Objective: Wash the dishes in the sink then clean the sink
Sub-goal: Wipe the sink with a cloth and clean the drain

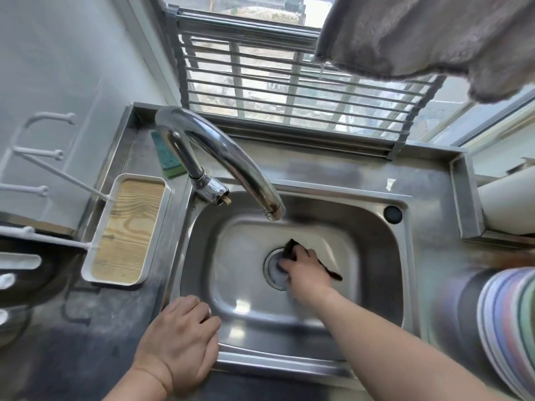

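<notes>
Down in the steel sink point(376, 227), your right hand point(304, 267) clenches its fingers point(285, 266) on a dark scrubbing pad point(292, 248), pressing it against the drain point(273, 269) below the curved faucet point(220, 151). Your left hand point(179, 340) rests on the sink's front rim, fingers loosely curled and holding nothing. A green sponge point(166, 156) lies behind the faucet.

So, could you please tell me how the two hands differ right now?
The right hand is down in the sink at the drain, pressing a dark cloth; the left hand rests empty on the sink's front rim. The right hand is blurred, the left sharp. Both are bare.
</notes>
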`<action>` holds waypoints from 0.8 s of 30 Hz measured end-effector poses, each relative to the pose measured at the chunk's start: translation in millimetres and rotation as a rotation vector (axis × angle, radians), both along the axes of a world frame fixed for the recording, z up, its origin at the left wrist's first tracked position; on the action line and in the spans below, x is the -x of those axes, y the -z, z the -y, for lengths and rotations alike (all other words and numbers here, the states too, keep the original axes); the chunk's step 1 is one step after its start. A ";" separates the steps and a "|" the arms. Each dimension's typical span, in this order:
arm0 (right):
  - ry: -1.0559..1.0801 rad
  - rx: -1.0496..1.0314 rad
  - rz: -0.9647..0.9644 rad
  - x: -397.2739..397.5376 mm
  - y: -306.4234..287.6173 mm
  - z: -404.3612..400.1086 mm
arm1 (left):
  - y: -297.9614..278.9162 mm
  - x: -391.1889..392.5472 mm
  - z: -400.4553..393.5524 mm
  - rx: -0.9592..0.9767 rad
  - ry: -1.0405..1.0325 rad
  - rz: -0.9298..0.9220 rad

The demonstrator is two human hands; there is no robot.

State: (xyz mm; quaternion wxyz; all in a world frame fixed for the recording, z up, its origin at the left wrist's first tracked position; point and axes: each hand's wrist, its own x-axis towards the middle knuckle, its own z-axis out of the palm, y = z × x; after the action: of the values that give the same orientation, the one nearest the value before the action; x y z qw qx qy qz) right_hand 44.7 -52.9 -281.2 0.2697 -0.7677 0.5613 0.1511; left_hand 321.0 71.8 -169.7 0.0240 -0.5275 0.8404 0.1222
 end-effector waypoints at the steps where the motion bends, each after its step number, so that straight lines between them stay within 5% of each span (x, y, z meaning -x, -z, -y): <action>1: -0.162 0.003 -0.054 6.5 2.7 -4.7 | 0.6 -0.3 -0.1 0.000 0.000 -0.002; 4: -0.184 -0.004 -0.084 32.5 6.3 -9.9 | 0.7 0.4 -0.2 -0.004 -0.011 0.005; 8: 0.541 -0.125 0.218 37.9 -7.9 -2.8 | 0.5 0.3 -0.2 -0.003 -0.010 0.006; 10: 0.699 -0.115 0.312 35.3 -15.1 4.9 | 0.0 0.3 0.2 0.001 -0.016 0.001; 13: 0.495 -0.075 0.276 25.9 -23.6 6.1 | 0.5 0.8 -0.2 0.002 -0.017 -0.008; 17: -0.051 -0.140 0.047 13.0 -20.5 -0.7 | 1.0 0.1 -0.3 0.000 -0.013 -0.012; 21: -0.355 0.094 -0.063 13.9 -3.5 -4.9 | 0.9 0.2 0.5 -0.007 -0.011 -0.016; 24: -0.458 0.060 -0.190 12.8 10.3 -8.0 | 0.5 0.4 0.3 -0.020 -0.011 -0.009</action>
State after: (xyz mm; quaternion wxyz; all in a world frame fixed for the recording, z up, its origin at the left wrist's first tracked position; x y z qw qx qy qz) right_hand 31.9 -44.9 -291.4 0.1516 -0.8648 0.3997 0.2633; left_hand 320.7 71.5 -170.1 0.0246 -0.5313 0.8363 0.1331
